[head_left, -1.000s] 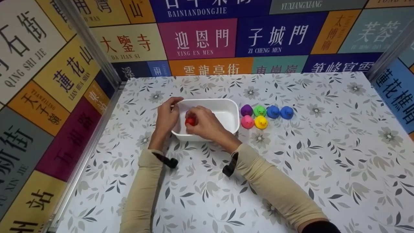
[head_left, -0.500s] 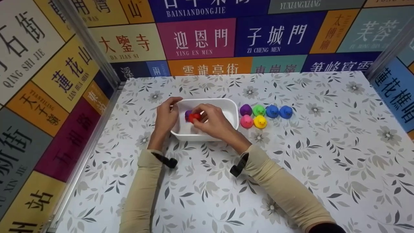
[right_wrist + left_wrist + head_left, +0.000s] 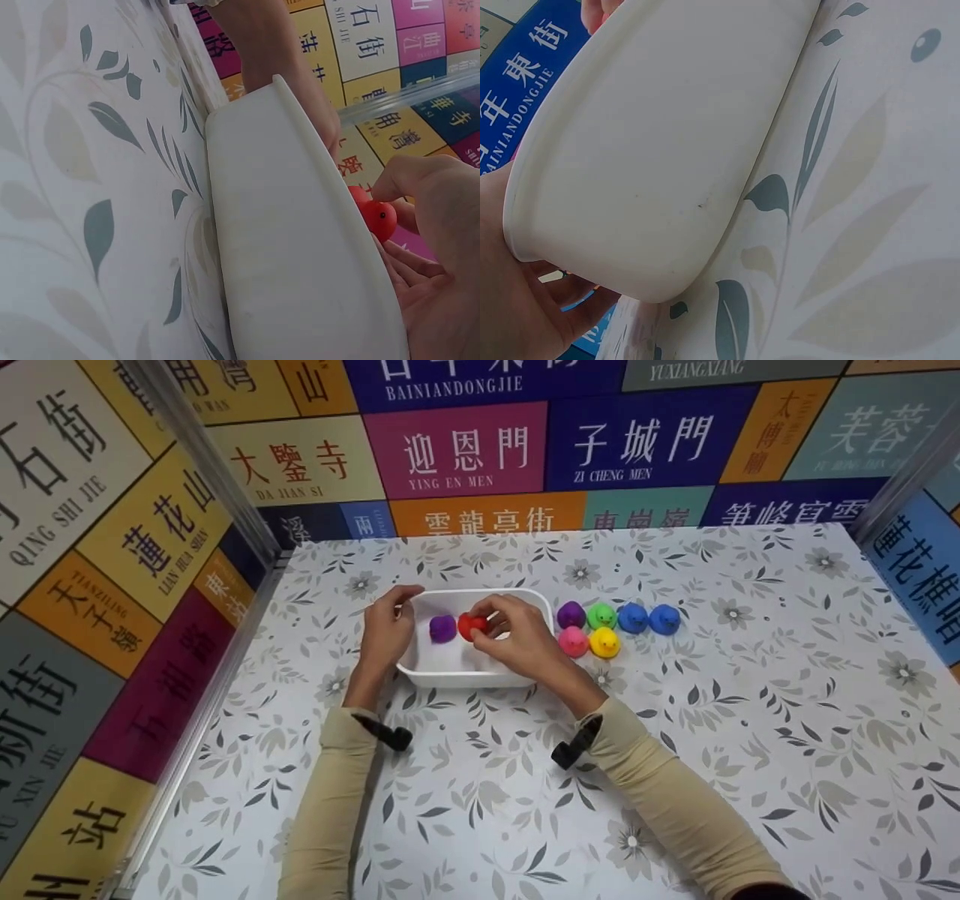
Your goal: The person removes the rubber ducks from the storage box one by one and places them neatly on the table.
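A white plastic tub (image 3: 465,679) stands on the table. My left hand (image 3: 388,630) grips its left end; in the left wrist view the fingers (image 3: 577,296) lie along the outer wall under the rim. My right hand (image 3: 521,637) is over the inside of the tub, pinching a red toy duck (image 3: 470,625) between thumb and fingers. The right wrist view shows the duck's head (image 3: 382,219) with a black eye, just past the rim. A purple toy duck (image 3: 442,628) lies in the tub's left half, to the left of the red one.
Right of the tub, small ducks stand in two rows: purple (image 3: 571,615), green (image 3: 602,617) and two blue ones (image 3: 633,619) behind, pink (image 3: 574,642) and yellow (image 3: 605,643) in front. Panels with lettering (image 3: 472,450) wall the floral-covered table (image 3: 750,697) at the back and sides.
My right hand has moved rightward inside the tub with the red duck, uncovering the purple duck at the left. The left hand and the ducks outside have stayed in place.
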The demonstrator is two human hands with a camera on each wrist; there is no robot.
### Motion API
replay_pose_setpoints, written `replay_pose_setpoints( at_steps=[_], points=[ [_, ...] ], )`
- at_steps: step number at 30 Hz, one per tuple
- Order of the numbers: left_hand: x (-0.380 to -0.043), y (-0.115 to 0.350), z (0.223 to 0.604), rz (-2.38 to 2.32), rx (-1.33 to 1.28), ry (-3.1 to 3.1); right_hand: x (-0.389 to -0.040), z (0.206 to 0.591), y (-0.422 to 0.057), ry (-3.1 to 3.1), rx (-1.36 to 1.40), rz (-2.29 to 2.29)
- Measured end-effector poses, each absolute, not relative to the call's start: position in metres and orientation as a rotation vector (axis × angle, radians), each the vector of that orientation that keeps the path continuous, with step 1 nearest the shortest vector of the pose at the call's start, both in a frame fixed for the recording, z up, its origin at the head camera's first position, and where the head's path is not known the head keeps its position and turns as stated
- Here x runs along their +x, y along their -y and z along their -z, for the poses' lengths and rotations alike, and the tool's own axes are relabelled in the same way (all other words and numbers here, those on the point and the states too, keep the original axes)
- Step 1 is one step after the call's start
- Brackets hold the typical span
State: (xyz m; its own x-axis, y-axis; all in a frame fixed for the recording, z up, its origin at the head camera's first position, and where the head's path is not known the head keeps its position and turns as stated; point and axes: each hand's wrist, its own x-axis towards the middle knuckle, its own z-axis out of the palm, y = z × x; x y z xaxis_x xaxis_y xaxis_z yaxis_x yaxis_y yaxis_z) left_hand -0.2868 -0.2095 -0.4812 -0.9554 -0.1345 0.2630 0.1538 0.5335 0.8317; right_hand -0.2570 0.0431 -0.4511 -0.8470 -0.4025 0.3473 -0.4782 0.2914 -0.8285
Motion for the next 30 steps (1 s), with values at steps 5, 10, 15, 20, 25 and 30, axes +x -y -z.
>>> replay_pose_setpoints(
  at_steps=[5,10,15,20,25,30],
  points=[
    [-0.286,0.209,0.481,1.389,-0.021,2.482,-0.259,0.451,-0.053,2.483,0.807,-1.609],
    [-0.286,0.209,0.481,1.373,-0.03,2.481,-0.258,0.451,-0.065,2.465,0.795,-1.624],
    [-0.286,0.209,0.481,1.376,-0.041,2.474,-0.254,0.453,-0.077,2.395,0.851,-1.639],
    [-0.287,0.209,0.481,1.355,-0.043,2.481,-0.251,0.457,-0.091,2.274,0.944,-1.613],
    [-0.287,0.21,0.481,1.365,-0.044,2.479,-0.249,0.458,-0.103,2.242,0.965,-1.58],
    [-0.285,0.208,0.479,1.387,-0.005,2.493,-0.246,0.46,-0.115,2.268,0.936,-1.553]
  ],
)
